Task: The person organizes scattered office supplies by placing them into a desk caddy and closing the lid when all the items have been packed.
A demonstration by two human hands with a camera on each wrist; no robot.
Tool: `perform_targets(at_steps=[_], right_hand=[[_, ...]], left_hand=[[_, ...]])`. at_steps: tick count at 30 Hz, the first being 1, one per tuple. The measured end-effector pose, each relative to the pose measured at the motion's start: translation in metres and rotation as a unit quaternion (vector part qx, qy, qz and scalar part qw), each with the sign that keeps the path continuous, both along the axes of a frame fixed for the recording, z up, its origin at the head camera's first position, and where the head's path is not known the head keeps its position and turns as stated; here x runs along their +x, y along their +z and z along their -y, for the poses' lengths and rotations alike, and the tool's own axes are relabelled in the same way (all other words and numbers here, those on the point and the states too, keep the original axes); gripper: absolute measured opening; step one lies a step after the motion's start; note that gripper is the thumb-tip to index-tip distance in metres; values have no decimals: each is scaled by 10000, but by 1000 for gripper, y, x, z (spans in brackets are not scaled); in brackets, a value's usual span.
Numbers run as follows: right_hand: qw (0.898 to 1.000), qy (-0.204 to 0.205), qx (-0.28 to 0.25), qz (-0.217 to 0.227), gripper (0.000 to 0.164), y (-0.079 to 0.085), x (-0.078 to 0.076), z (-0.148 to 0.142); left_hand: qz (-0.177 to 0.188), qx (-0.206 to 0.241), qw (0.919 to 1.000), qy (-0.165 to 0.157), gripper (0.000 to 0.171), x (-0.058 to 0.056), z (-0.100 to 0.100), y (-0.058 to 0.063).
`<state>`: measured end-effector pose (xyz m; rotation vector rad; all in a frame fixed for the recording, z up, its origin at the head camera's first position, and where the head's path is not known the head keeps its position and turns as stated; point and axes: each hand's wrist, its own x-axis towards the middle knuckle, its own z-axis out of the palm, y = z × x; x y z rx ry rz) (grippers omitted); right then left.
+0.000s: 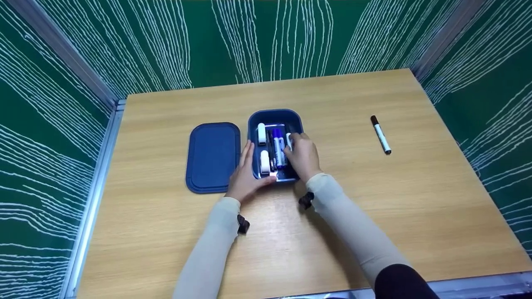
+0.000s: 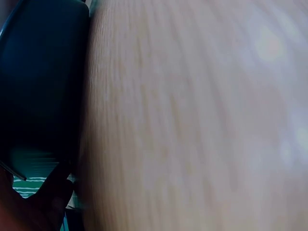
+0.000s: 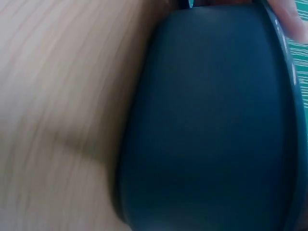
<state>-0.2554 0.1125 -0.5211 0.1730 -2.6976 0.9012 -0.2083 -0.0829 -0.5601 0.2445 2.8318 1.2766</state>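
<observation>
A dark blue open box [image 1: 294, 118] stands on the table and appears in both wrist views. My left hand [image 1: 245, 178] rests on its left side with fingers extended, the thumb along the front edge. My right hand [image 1: 304, 155] reaches over the right rim, its bent fingers pinching a white round-ended item [image 1: 289, 140] that they mostly cover. Inside lie blue-capped markers [image 1: 277, 149], a dark pen [image 1: 271, 153] and two white rounded pieces [image 1: 261, 133]. In the left wrist view, the box wall [image 2: 43, 77] is dark; in the right wrist view, the box wall [image 3: 207, 120] fills much of the picture.
The blue lid [image 1: 214, 158] lies flat on the table, left of the box. A white marker with a dark cap [image 1: 381, 135] lies far right. Green walls with white wavy lines [image 1: 291, 37] enclose the wooden table [image 1: 415, 199] at the back and sides.
</observation>
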Motion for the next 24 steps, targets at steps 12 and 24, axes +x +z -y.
perform_targets(at_steps=[12,24], right_hand=[[9986,39,518,20,6,-9,1,7],[9936,-95,1104,236,12,-13,-1,17]], left_hand=[[-153,51,9998,-108,121,-1,-1,-3],[-138,1,9999,-30,123,-1,0,-3]])
